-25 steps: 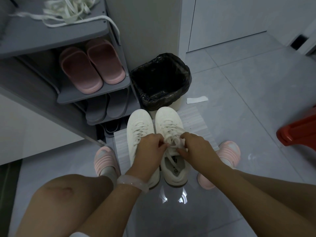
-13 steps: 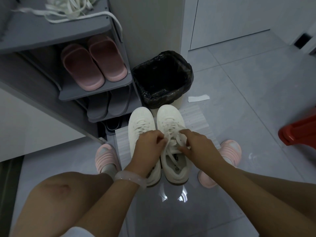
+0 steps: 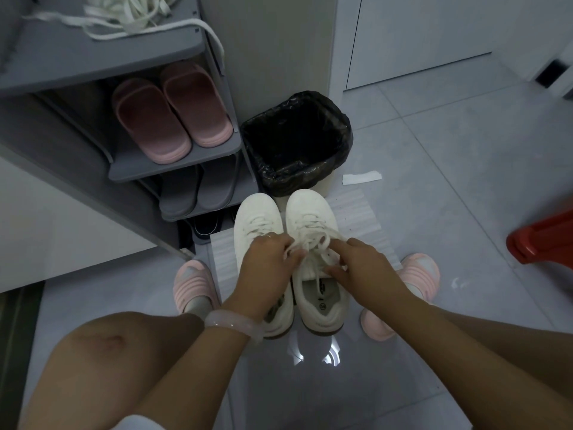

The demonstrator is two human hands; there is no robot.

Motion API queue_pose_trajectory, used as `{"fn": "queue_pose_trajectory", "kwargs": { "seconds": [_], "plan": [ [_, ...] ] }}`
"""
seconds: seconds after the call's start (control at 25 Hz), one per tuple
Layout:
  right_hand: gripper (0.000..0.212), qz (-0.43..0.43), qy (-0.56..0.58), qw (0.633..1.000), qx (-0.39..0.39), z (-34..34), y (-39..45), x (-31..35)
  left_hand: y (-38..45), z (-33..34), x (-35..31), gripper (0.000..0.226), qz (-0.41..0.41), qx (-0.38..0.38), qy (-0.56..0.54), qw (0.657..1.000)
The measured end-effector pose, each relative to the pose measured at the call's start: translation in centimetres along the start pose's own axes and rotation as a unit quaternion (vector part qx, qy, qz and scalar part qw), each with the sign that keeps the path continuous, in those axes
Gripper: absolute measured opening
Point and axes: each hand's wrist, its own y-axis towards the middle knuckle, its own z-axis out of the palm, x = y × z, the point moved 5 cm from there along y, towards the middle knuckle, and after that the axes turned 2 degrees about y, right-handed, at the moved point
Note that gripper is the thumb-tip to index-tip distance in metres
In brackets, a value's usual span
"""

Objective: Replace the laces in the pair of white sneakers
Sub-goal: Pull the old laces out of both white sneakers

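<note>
Crouched over white sneakers, left hand and right hand pinch the lace.
Soft, limp cord: best gripped near its ends, just between both hands.

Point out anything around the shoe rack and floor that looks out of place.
A tangle of loose white laces lies heaped on the rack's top shelf, one end drooping over its edge. A scrap of white paper lies on the floor tiles beside the bin, not in it.
</note>
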Motion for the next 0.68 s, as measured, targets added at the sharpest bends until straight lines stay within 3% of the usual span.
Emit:
{"fn": "queue_pose_trajectory", "kwargs": {
  "seconds": [0.24,0.44,0.48,0.6,0.68],
  "plan": [
    [0.043,-0.004,0.000,1.000,-0.002,0.0,0.0,0.0,0.2,0.2,-0.6,0.016,0.046,-0.009,0.068,0.997],
    [0.049,0.005,0.010,1.000,-0.006,-0.1,-0.2,0.0,0.7,-4.7,0.3,0.017,-0.017,-0.183,0.006,0.983],
    [0.049,0.006,0.009,1.000,-0.004,-0.1,-0.1,0.0,0.7,-4.6,0.5,0.016,-0.023,-0.166,-0.005,0.986],
    [0.048,0.010,0.004,1.000,0.002,0.0,-0.1,0.1,0.3,-1.3,0.0,0.015,0.034,-0.019,0.054,0.998],
    [0.045,0.008,-0.003,1.000,0.004,0.1,-0.1,0.1,-0.1,0.4,-0.3,0.016,0.066,0.016,0.104,0.992]
  ]
}}
